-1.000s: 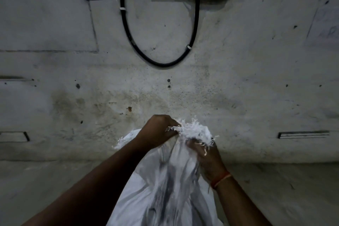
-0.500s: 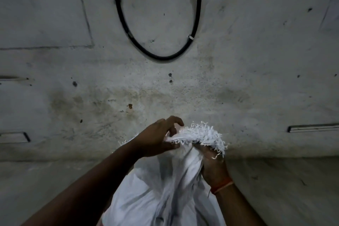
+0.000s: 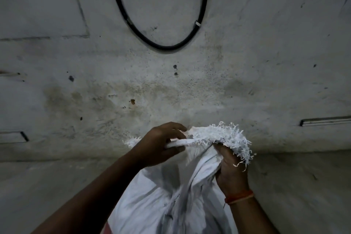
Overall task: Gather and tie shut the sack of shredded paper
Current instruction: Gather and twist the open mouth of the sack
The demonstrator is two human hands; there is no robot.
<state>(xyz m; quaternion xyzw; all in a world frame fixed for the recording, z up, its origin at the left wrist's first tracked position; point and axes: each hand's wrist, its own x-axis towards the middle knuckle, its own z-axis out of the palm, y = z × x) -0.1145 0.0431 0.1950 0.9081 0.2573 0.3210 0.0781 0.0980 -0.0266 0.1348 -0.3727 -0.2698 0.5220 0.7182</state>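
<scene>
Change at the left hand: a second ago my left hand point(image 3: 161, 144) sat as a closed fist on top of the gathered mouth; now its fingers have partly opened and they pinch a flat white strip point(image 3: 182, 141) that runs to the right, into the bunched top.
Change at the right hand: my right hand point(image 3: 230, 169) was already gripping the neck and it has not let go; the bunch has only spread a little more to the right.
Meaning for the task: I judge the gathering as mostly done and the tying as just starting, since the strip looks ready to wind around the neck. No knot is visible yet.
Fingers, left: thumb below, fingers above, lightly curled on the strip, index finger lifted.
Fingers, right: curled tight around the twisted neck, palm toward me; an orange thread band point(image 3: 240, 196) is on the wrist.
Position of the sack: the sack point(image 3: 171, 201) stands low in the middle of the view, between my two forearms, in front of the wall point(image 3: 266, 62).
Material of the sack: white woven cloth, thin, with long soft folds that pull up to the neck.
Frayed edge: the frayed edge point(image 3: 224, 135) is loose, curly, with many small white threads.
Wall: rough grey plaster, stained, with a black cable loop point(image 3: 161, 43) hanging on it.
</scene>
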